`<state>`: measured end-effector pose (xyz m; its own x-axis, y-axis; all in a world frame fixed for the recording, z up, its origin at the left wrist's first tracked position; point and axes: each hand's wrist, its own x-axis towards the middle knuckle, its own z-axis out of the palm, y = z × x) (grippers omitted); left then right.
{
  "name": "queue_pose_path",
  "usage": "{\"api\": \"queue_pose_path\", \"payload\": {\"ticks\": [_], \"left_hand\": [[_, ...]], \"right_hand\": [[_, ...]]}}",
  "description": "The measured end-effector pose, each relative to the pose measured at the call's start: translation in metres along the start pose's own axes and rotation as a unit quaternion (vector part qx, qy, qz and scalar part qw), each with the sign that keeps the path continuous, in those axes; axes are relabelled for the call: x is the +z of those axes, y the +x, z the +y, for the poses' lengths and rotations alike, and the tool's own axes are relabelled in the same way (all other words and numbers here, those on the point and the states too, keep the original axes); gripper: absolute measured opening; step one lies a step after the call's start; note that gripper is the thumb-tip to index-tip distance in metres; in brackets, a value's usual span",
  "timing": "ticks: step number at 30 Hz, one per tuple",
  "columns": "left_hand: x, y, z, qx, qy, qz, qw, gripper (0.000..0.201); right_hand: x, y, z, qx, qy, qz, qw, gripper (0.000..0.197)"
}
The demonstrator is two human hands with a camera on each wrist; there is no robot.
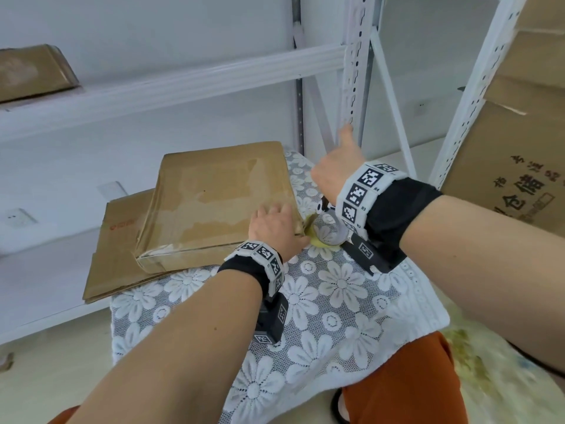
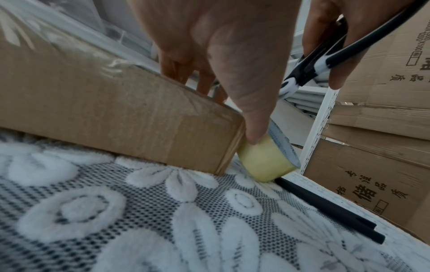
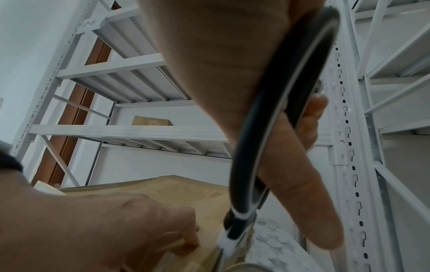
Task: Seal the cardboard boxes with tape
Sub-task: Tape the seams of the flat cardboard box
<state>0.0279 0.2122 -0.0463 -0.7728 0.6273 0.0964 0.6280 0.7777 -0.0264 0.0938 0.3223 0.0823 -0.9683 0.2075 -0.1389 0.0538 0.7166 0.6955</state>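
A flat cardboard box point(image 1: 214, 203) wrapped in clear tape lies on the lace-covered table point(image 1: 336, 301). My left hand point(image 1: 284, 224) rests on its near right corner, fingers on the top edge. In the left wrist view the thumb point(image 2: 251, 119) runs down the corner and presses on a yellowish tape roll point(image 2: 263, 160) standing against the box point(image 2: 104, 114). The tape roll point(image 1: 324, 237) sits just right of that corner. My right hand point(image 1: 333, 172) hovers above it, gripping black-and-white scissors point(image 1: 324, 206), index finger pointing away. The scissors point(image 2: 325, 55) blades are hidden.
Flattened cardboard point(image 1: 116, 246) lies under the box and sticks out left past the table edge. White metal shelving point(image 1: 354, 56) stands close behind. Large printed cartons point(image 1: 519, 148) are stacked at the right. Another brown box point(image 1: 33, 71) sits on the upper left shelf.
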Motion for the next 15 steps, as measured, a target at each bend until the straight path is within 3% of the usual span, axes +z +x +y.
{"api": "queue_pose_path", "payload": {"ticks": [4,7,10,13,15], "left_hand": [[0.003,0.0,0.002,-0.009,0.014,0.007,1.0,0.071],[0.006,0.0,0.001,-0.009,0.021,0.013,1.0,0.071],[0.007,0.001,0.001,-0.009,0.022,0.019,1.0,0.071],[0.008,0.003,0.001,-0.011,0.022,0.018,1.0,0.072],[0.008,0.003,0.002,-0.016,0.024,0.018,0.999,0.072]], "right_hand": [[0.01,0.0,-0.003,0.022,0.005,-0.024,0.999,0.022],[0.022,-0.002,0.002,0.073,-0.008,-0.047,0.996,0.039],[0.031,-0.007,0.018,0.097,0.024,-0.052,0.994,0.045],[0.045,-0.011,0.033,0.125,0.105,-0.068,0.984,0.042],[0.06,-0.012,0.038,0.149,0.233,-0.056,0.959,0.041]]}}
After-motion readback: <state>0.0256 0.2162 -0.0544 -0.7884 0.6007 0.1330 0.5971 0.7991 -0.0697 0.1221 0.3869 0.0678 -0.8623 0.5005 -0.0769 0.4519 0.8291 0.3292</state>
